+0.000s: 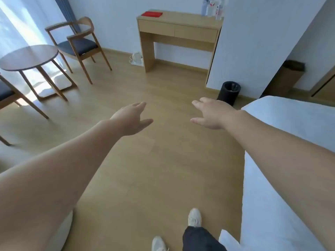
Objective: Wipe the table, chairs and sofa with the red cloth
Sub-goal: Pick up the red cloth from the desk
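Note:
The folded red cloth (pixel 152 14) lies on the left end of a light wooden desk (pixel 179 29) against the far wall. A round wooden table (pixel 29 57) stands at the left, with a wooden chair with a dark seat (pixel 79 46) behind it and part of a second chair (pixel 10 95) at the left edge. My left hand (pixel 132 120) and my right hand (pixel 212 113) are stretched out in front of me over the wooden floor, fingers relaxed and holding nothing, far short of the desk.
A white bed (pixel 290 138) fills the right side. A black waste bin (pixel 229 92) stands by the white partition wall. A white kettle (pixel 137 57) sits on the floor beside the desk leg. Several bottles (pixel 213 7) stand on the desk's right end. A pale cushioned edge (pixel 61 230) shows at the lower left.

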`<state>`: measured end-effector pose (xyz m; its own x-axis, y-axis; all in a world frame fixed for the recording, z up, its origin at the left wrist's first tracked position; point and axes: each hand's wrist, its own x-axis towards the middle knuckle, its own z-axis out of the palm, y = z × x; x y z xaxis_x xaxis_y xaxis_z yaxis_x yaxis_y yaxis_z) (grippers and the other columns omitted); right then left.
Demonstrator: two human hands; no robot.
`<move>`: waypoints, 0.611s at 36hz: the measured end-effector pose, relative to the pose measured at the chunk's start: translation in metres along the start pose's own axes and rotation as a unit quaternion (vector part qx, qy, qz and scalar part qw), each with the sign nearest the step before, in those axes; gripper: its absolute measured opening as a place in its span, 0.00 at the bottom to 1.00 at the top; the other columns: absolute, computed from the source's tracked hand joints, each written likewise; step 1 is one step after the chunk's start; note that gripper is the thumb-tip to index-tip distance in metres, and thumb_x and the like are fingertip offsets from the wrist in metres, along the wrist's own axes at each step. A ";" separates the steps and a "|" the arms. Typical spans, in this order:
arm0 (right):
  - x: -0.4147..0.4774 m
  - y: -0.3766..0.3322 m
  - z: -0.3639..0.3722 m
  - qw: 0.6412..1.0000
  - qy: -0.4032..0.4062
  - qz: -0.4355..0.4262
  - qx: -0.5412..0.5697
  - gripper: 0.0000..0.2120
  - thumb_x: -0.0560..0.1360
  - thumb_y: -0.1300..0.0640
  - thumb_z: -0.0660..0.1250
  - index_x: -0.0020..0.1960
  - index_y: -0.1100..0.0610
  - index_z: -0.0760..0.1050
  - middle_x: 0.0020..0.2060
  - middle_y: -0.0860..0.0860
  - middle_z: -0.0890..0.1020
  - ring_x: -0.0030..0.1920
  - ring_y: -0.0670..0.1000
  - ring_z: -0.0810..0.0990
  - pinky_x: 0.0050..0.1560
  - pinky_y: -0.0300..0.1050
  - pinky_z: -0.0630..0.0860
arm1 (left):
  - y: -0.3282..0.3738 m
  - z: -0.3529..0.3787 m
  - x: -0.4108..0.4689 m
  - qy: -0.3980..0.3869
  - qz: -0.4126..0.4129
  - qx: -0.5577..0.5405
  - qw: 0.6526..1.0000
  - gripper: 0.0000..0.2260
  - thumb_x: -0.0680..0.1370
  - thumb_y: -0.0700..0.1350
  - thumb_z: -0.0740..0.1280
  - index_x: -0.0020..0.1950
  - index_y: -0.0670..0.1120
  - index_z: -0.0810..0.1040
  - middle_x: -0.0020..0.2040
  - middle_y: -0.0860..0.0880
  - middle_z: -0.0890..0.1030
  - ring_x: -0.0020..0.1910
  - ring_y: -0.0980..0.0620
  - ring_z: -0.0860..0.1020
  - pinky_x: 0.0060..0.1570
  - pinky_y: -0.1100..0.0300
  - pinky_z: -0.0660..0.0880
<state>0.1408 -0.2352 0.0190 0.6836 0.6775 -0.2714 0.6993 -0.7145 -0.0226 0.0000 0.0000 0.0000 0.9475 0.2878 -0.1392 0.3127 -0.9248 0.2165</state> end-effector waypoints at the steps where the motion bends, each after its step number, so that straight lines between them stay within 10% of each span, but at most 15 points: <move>1: 0.005 0.002 0.000 1.000 -0.004 -0.002 -0.005 0.34 0.79 0.36 0.55 0.79 0.48 0.48 0.77 0.52 0.53 0.74 0.59 0.59 0.71 0.53 0.62 | 0.002 0.001 0.007 -0.002 0.000 -0.002 1.000 0.34 0.78 0.60 0.60 0.78 0.47 0.53 0.77 0.49 0.60 0.73 0.46 0.62 0.70 0.53 0.62; 22: 0.180 0.135 -0.032 0.999 -0.025 -0.043 -0.009 0.32 0.80 0.39 0.55 0.78 0.50 0.51 0.76 0.54 0.58 0.72 0.59 0.62 0.68 0.52 0.63 | 0.058 0.005 0.197 -0.014 -0.061 -0.002 0.998 0.32 0.79 0.59 0.60 0.78 0.47 0.53 0.77 0.50 0.59 0.74 0.47 0.60 0.71 0.54 0.59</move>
<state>0.3652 -0.2038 -0.0020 0.6094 0.7271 -0.3162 0.7594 -0.6499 -0.0309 0.2042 0.0015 -0.0201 0.9002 0.3907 -0.1924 0.4258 -0.8824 0.2003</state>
